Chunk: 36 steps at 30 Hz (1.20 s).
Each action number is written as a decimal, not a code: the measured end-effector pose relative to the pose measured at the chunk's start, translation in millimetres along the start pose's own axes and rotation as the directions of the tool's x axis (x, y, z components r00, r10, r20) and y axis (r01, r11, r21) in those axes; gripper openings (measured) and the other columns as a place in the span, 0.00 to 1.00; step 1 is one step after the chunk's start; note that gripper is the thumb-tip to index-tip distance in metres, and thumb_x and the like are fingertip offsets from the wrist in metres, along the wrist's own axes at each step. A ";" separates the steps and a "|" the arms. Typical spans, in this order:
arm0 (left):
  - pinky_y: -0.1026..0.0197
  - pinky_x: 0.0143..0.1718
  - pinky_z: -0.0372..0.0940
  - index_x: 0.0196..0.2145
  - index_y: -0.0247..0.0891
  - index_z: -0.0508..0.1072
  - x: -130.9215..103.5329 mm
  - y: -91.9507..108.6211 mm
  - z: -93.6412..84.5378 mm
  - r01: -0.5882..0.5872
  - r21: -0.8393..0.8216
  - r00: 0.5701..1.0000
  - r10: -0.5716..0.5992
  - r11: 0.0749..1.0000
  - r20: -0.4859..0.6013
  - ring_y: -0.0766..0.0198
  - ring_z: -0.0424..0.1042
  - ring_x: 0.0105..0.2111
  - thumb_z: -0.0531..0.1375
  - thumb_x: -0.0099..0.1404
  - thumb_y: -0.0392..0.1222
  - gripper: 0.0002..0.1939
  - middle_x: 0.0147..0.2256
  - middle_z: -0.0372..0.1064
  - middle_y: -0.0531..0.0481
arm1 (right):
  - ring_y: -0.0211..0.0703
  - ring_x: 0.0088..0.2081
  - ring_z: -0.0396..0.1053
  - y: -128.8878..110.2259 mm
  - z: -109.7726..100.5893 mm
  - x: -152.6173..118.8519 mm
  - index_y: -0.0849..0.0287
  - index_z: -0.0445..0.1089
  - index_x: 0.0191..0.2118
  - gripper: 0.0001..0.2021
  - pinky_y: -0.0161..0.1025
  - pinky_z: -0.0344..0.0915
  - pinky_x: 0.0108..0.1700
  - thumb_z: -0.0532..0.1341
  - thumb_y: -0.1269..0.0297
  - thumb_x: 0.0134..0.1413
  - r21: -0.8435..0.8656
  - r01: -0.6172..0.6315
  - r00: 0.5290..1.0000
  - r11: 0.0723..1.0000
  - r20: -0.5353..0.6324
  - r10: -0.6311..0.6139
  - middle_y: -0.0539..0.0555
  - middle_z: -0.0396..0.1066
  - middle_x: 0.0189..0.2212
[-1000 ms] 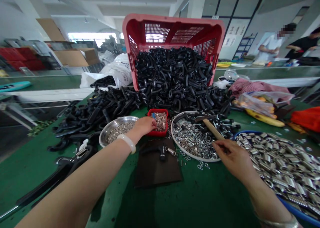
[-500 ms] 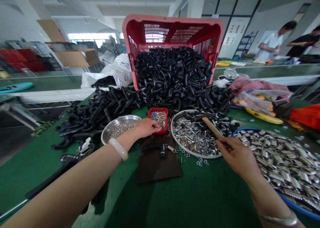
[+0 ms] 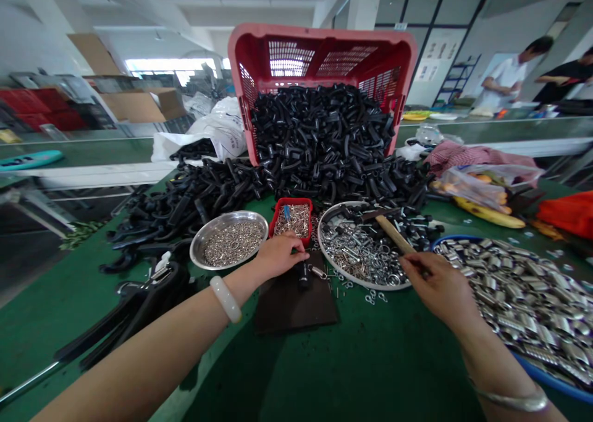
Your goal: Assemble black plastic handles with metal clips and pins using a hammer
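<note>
My left hand is pinched just over a black plastic part on a dark flat block. Whatever its fingertips hold is too small to make out. A metal spring sticks out at the part's right side. My right hand is closed round the wooden handle of a hammer, whose head rests over the round white tray of rings, pins and black bolts. Behind my left hand stands a small red tray of metal pins with a blue item in it.
A metal bowl of small metal pieces is on the left. Springs fill a blue-rimmed tray on the right. Black parts spill from a tipped red crate. A banana lies far right. Two people work in the background.
My left hand has moved from the red tray toward me and slightly right, over the black part. My right hand keeps hold of the hammer in nearly the same place.
</note>
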<state>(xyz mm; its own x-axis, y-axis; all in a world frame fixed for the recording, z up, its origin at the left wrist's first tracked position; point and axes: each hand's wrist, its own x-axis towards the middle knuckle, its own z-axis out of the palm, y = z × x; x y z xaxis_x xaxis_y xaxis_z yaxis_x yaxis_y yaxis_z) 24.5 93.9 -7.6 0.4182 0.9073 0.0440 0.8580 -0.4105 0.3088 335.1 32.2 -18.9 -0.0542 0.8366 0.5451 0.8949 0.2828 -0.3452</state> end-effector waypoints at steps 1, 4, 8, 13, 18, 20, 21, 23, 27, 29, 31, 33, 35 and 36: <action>0.62 0.37 0.61 0.31 0.41 0.72 -0.4 -0.1 1.3 0.009 -0.012 1.000 -0.009 1.000 -0.013 0.65 0.67 0.35 0.54 0.58 0.52 0.14 0.37 0.66 0.52 | 0.42 0.29 0.68 0.1 0.2 0.0 0.58 0.68 0.31 0.11 0.38 0.65 0.31 0.53 0.58 0.52 -0.001 0.001 1.000 1.000 0.002 -0.001 0.55 0.71 0.29; 0.62 0.37 0.61 0.30 0.40 0.72 -1.5 0.5 4.1 0.015 -0.051 0.999 -0.017 0.999 -0.041 0.65 0.67 0.34 0.54 0.58 0.52 0.13 0.36 0.67 0.52 | 0.42 0.29 0.68 0.5 1.1 -0.3 0.58 0.68 0.31 0.11 0.38 0.65 0.31 0.53 0.58 0.52 0.006 -0.001 1.000 1.000 0.004 0.001 0.55 0.71 0.29; 0.63 0.35 0.61 0.30 0.40 0.71 -3.8 4.7 5.1 0.011 -0.025 0.999 -0.012 1.000 -0.047 0.66 0.67 0.33 0.54 0.59 0.51 0.13 0.36 0.66 0.53 | 0.43 0.29 0.68 2.0 1.5 0.4 0.58 0.68 0.32 0.12 0.39 0.65 0.32 0.53 0.58 0.52 0.002 -0.003 1.000 1.000 -0.008 0.003 0.56 0.71 0.29; 0.63 0.34 0.60 0.32 0.40 0.71 -11.3 14.3 6.2 -0.126 0.185 0.990 0.136 0.975 -0.043 0.65 0.67 0.35 0.50 0.62 0.48 0.14 0.39 0.65 0.50 | 0.48 0.34 0.68 8.8 -7.2 -1.6 0.60 0.69 0.34 0.14 0.44 0.65 0.36 0.51 0.57 0.52 -0.219 0.012 1.000 0.976 -0.022 -0.017 0.58 0.71 0.31; 0.58 0.43 0.57 0.41 0.42 0.70 -29.9 12.6 4.1 -0.196 0.271 0.970 0.227 0.942 -0.089 0.60 0.63 0.42 0.45 0.64 0.51 0.19 0.41 0.67 0.48 | 0.53 0.32 0.70 22.4 -17.2 -2.8 0.59 0.66 0.43 0.18 0.47 0.65 0.30 0.53 0.55 0.49 -0.465 -0.025 0.957 0.885 0.245 0.156 0.61 0.71 0.34; 0.54 0.47 0.53 0.50 0.43 0.65 -38.4 7.1 1.5 -0.242 0.263 0.964 0.262 0.934 -0.047 0.56 0.60 0.46 0.46 0.61 0.58 0.25 0.46 0.65 0.47 | 0.54 0.32 0.71 28.1 -20.1 4.8 0.59 0.66 0.43 0.18 0.47 0.66 0.30 0.55 0.56 0.46 -0.395 -0.075 0.922 0.916 0.323 0.214 0.61 0.72 0.34; 0.53 0.49 0.52 0.53 0.43 0.60 -42.0 3.8 0.8 -0.257 0.248 0.963 0.269 0.934 -0.014 0.55 0.59 0.47 0.48 0.58 0.61 0.30 0.48 0.64 0.46 | 0.53 0.32 0.71 29.9 -21.8 9.7 0.60 0.66 0.42 0.18 0.46 0.66 0.30 0.56 0.56 0.45 -0.296 -0.118 0.905 0.948 0.361 0.225 0.60 0.73 0.34; 0.52 0.50 0.50 0.57 0.42 0.53 -47.1 -2.9 1.8 -0.264 0.210 0.964 0.262 0.941 0.039 0.54 0.59 0.48 0.50 0.55 0.63 0.37 0.49 0.62 0.44 | 0.51 0.32 0.72 28.8 -25.9 18.1 0.60 0.67 0.39 0.17 0.43 0.68 0.31 0.57 0.56 0.44 0.014 -0.215 0.876 0.977 0.445 0.186 0.59 0.73 0.33; 0.53 0.51 0.51 0.57 0.42 0.54 -50.0 -12.2 12.0 -0.208 0.104 0.978 0.210 0.973 -0.013 0.56 0.59 0.48 0.52 0.54 0.62 0.37 0.50 0.61 0.45 | 0.47 0.29 0.72 -1.4 -33.4 6.9 0.61 0.62 0.47 0.22 0.39 0.70 0.27 0.58 0.56 0.46 0.369 -0.295 0.894 0.882 0.433 0.118 0.57 0.74 0.31; 0.54 0.50 0.52 0.54 0.41 0.59 -49.8 -13.4 17.3 -0.150 0.057 0.985 0.154 0.987 -0.072 0.56 0.60 0.47 0.53 0.52 0.64 0.36 0.49 0.62 0.46 | 0.44 0.24 0.71 -24.4 -34.5 -12.4 0.62 0.53 0.55 0.27 0.37 0.68 0.22 0.54 0.56 0.51 0.363 -0.252 0.910 0.897 0.403 0.093 0.55 0.74 0.28; 0.54 0.47 0.55 0.49 0.41 0.64 -49.3 -12.6 20.8 -0.093 0.031 0.988 0.096 0.995 -0.118 0.56 0.61 0.45 0.54 0.49 0.65 0.35 0.46 0.63 0.47 | 0.45 0.29 0.73 -43.7 -33.1 -31.8 0.60 0.48 0.59 0.28 0.37 0.70 0.26 0.53 0.58 0.53 0.283 -0.103 0.924 0.954 0.382 -0.014 0.56 0.74 0.31; 0.55 0.45 0.56 0.44 0.40 0.67 -48.7 -11.0 22.8 -0.056 0.017 0.986 0.058 0.998 -0.154 0.56 0.62 0.43 0.55 0.46 0.66 0.34 0.44 0.64 0.47 | 0.47 0.39 0.71 -54.9 -30.1 -44.3 0.57 0.48 0.60 0.27 0.40 0.71 0.36 0.52 0.61 0.54 0.184 0.092 0.915 0.979 0.371 -0.156 0.58 0.71 0.41; 0.55 0.44 0.57 0.42 0.40 0.68 -47.7 -9.5 24.0 -0.041 0.011 0.982 0.042 0.999 -0.181 0.56 0.62 0.42 0.56 0.45 0.66 0.33 0.42 0.65 0.48 | 0.47 0.44 0.69 -59.3 -28.7 -47.7 0.54 0.47 0.61 0.27 0.42 0.69 0.42 0.51 0.64 0.54 0.123 0.238 0.880 0.963 0.392 -0.268 0.57 0.67 0.48; 0.55 0.44 0.57 0.41 0.40 0.69 -47.1 -9.1 24.6 -0.039 0.008 0.981 0.039 0.999 -0.192 0.56 0.62 0.41 0.57 0.44 0.66 0.33 0.41 0.65 0.48 | 0.46 0.45 0.68 -60.3 -29.6 -46.7 0.53 0.46 0.61 0.27 0.42 0.69 0.43 0.50 0.66 0.55 0.112 0.278 0.859 0.954 0.415 -0.299 0.56 0.66 0.49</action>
<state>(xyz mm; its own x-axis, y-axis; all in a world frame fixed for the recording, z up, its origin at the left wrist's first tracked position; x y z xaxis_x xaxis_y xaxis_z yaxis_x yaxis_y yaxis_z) 4.4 52.6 -35.9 0.3868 0.8911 0.2374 0.8435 -0.4459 0.2995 296.8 -37.9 -1.0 -0.4983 0.8290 0.2541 0.7891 0.5550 -0.2633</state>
